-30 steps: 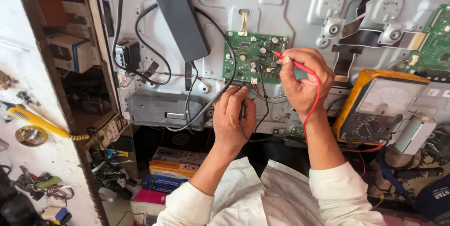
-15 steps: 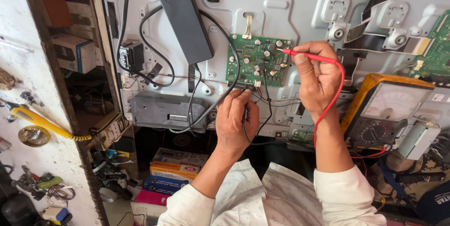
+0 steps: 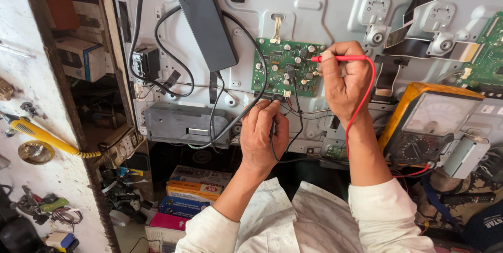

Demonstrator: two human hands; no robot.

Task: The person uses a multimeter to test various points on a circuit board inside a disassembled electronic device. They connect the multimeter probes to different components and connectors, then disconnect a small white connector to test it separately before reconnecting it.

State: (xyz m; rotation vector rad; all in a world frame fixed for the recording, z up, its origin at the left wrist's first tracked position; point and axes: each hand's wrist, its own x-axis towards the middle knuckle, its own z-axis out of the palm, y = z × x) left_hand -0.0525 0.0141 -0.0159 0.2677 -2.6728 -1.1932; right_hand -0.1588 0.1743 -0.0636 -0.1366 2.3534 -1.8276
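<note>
A green circuit board [image 3: 280, 69] is mounted on the grey metal back of a flat screen [image 3: 319, 6]. My right hand [image 3: 343, 82] grips a red test probe [image 3: 338, 58], whose tip touches the board's right part. Its red lead [image 3: 361, 106] runs down past my wrist to a yellow-cased analog meter [image 3: 427, 124] leaning at the right. My left hand [image 3: 263, 135] is closed on a black probe lead [image 3: 277, 143] just below the board's lower edge; the probe tip is hidden by my fingers.
A black power brick [image 3: 205, 19] with black cables lies on the panel left of the board. Another green board [image 3: 487, 59] sits at far right. A grey box [image 3: 181, 122] hangs below. Stacked cartons [image 3: 196, 190], a socket strip [image 3: 121, 145] and a yellow-handled tool [image 3: 36, 132] are at left.
My right hand has moved up and left with the red probe onto the board. The view has shifted slightly; my left hand stays below the board.
</note>
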